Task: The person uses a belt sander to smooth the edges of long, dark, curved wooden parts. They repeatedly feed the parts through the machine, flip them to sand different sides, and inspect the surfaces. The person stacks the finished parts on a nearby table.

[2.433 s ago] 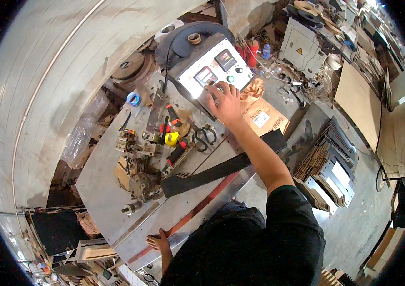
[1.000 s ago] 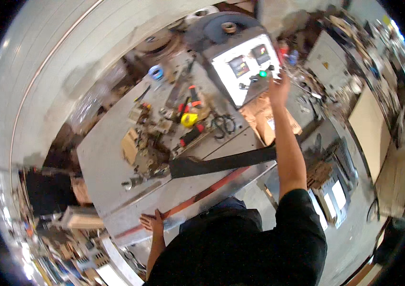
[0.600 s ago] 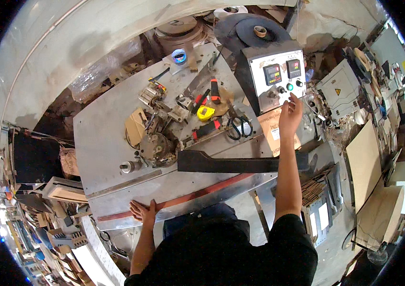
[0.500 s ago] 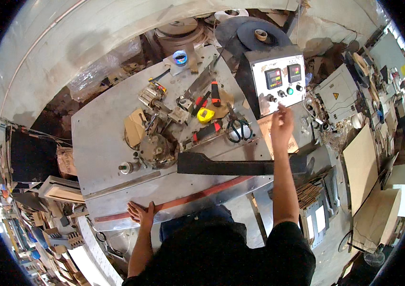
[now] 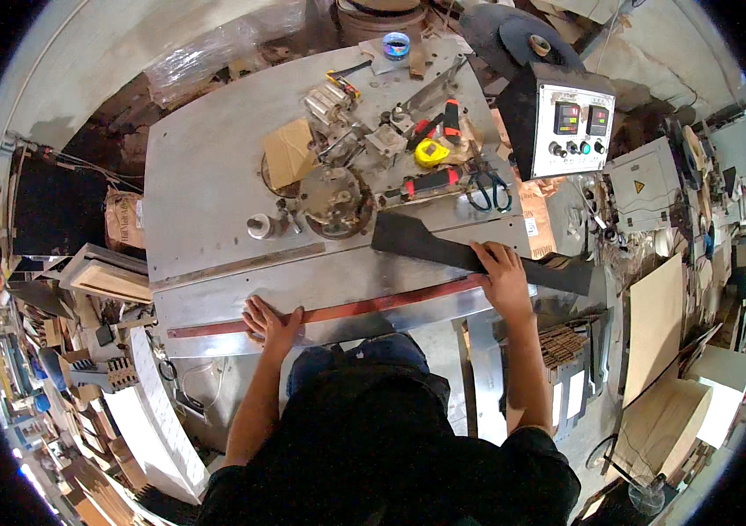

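My right hand (image 5: 504,279) has its fingers over the near edge of a long black shaped panel (image 5: 430,244), which lies slanted across the metal table. The panel widens at its left end, and its right end juts past the table edge. My left hand (image 5: 271,323) rests with fingers stretched out on the table's front part, holding nothing. Beneath and beside it runs a long reddish-brown strip (image 5: 373,305) set along the front. Just beyond the panel sits a machine head with a round metal plate (image 5: 335,200).
Scissors (image 5: 489,186), a yellow tape measure (image 5: 431,152), red-and-black-handled tools (image 5: 432,182) and a tape roll (image 5: 396,46) lie on the table (image 5: 202,193). A control box (image 5: 574,131) stands at the right. Stacked panels (image 5: 573,386) lean below it; boards (image 5: 110,276) lie left.
My right hand has come down from beside the control box onto the black panel. The panel has turned, its right end now nearer me. My left hand stays on the strip; the view has shifted.
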A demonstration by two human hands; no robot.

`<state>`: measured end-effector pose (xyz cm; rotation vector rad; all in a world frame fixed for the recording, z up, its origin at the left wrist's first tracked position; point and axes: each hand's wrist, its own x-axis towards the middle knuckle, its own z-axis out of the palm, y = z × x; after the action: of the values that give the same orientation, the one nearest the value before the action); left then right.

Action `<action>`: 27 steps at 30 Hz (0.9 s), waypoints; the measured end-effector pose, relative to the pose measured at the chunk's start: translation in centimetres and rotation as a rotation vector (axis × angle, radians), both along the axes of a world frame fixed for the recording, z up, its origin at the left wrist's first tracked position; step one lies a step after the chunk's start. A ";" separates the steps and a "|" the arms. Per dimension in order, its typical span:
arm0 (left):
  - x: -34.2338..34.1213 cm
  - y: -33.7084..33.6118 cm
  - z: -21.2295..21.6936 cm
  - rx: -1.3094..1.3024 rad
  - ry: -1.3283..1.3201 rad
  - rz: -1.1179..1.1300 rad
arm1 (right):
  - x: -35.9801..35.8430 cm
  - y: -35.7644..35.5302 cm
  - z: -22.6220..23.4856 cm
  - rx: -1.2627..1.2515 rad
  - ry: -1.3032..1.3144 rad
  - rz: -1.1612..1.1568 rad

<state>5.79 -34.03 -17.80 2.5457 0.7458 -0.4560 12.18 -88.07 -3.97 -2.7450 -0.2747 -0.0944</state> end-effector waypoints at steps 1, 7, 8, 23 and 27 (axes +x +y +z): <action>0.0 0.4 0.2 -0.050 0.003 -0.005 | -0.2 0.4 0.2 0.019 -0.012 -0.023; -0.7 1.0 0.6 -0.129 -0.033 -0.099 | -2.1 3.6 -0.5 -0.102 -0.153 -0.107; -1.1 1.2 0.7 -0.157 -0.046 -0.117 | -2.6 5.1 0.4 -0.105 -0.164 -0.114; 1.4 4.2 4.6 -0.444 -0.588 -0.293 | -10.0 26.4 -6.5 -0.084 0.056 -0.101; 6.1 1.0 5.2 -0.316 -0.618 -0.343 | -6.7 26.8 -8.8 -0.062 -0.011 -0.092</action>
<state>11.94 -33.07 -12.57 2.3105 0.0085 0.1159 5.46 -61.25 -12.81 -2.8197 -0.1571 -0.1275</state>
